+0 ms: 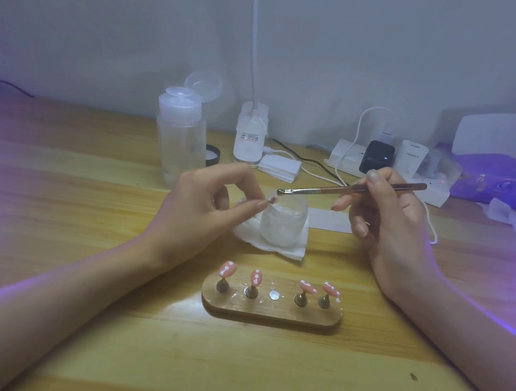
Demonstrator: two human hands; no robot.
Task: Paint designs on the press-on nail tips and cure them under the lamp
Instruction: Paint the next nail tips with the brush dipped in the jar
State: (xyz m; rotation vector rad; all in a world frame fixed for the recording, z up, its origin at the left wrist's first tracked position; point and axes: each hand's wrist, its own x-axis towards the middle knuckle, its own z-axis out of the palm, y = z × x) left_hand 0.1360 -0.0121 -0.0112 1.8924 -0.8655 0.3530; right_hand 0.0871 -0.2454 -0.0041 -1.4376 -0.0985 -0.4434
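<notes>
A pale wood bench [67,317] runs up to a plain grey wall [110,9], and violet light washes in from both side edges. Along the back stand a clear bottle [180,138] with its flip cap open, a white desk lamp [250,134] and a power strip [347,161] with chargers plugged in.

Near the front edge a wooden stand [270,311] carries four nail tips [227,269] on brass pegs. Each is pink with raised white dots, and a bare metal disc sits between the two pairs. Behind the stand a frosted jar [284,222] rests on a tissue [279,248].

The left hand [205,207] pinches a fifth tip [270,201] between thumb and forefinger, just beside the jar's rim. The right hand [388,227] grips a brush [350,191] like a pen, its bristles over the jar's mouth.

Fingers cover most of the held tip, so its design cannot be read. The source of the violet light lies outside the frame, and the purple object at far right is too blurred to name.
</notes>
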